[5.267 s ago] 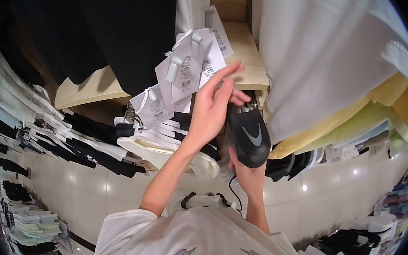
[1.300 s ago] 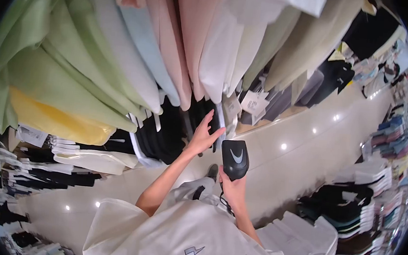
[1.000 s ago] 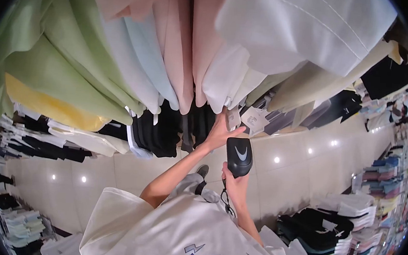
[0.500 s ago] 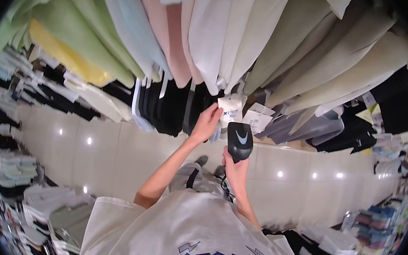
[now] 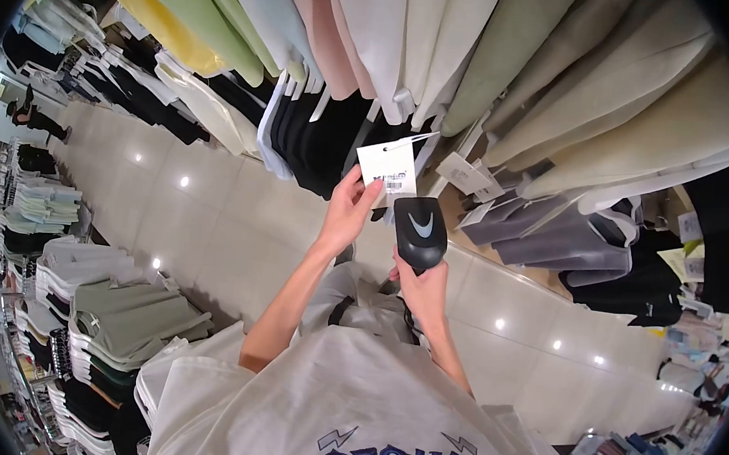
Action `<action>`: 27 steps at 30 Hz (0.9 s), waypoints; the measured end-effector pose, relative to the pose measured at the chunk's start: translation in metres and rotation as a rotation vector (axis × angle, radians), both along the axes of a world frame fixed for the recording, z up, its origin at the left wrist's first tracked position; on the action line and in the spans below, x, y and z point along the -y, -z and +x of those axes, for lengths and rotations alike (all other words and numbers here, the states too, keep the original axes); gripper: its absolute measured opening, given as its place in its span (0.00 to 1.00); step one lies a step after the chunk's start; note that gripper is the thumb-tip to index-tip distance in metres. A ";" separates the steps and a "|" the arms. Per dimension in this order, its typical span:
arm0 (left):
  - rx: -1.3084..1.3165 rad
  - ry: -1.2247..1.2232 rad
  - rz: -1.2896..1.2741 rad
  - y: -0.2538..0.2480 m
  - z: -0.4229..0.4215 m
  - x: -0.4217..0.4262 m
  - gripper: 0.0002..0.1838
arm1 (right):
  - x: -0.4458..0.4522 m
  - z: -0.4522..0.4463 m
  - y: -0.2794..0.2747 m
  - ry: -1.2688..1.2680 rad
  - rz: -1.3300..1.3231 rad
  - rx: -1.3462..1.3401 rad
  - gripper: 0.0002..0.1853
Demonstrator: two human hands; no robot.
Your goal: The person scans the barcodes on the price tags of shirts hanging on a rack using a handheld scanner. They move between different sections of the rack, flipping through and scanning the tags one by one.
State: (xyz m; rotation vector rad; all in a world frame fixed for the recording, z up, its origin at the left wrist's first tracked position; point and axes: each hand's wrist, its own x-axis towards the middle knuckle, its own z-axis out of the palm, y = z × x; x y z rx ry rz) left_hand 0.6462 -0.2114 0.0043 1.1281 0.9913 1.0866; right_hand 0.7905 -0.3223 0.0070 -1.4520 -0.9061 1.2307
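Flat white card tag (image 5: 392, 162) pinched by the left hand (image 5: 347, 213), smooth, rounded black scanner (image 5: 420, 234) gripped in the right hand (image 5: 425, 291), long axis running forward, broad end toward the tag

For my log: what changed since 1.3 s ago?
The left hand, empty then, has moved right along the clothes and taken hold of a white tag. The black scanner has come closer to that tag. Unchanged: the right hand grips the scanner.

It was pretty bright in there – light from above left hot spots (image 5: 499, 324) on the glossy floor (image 5: 218, 215), fisheye warped the edges into black corners, and print on the tag (image 5: 394, 162) looked mushy.
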 end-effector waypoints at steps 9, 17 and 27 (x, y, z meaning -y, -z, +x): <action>0.142 0.108 -0.080 -0.006 0.000 0.000 0.21 | -0.012 -0.009 -0.006 0.024 0.053 0.021 0.08; 0.080 0.087 0.041 -0.002 0.001 -0.002 0.17 | -0.022 -0.017 -0.011 0.035 0.150 0.147 0.08; 0.045 0.013 0.085 0.005 0.002 -0.002 0.15 | -0.025 -0.012 -0.004 0.018 0.162 0.102 0.09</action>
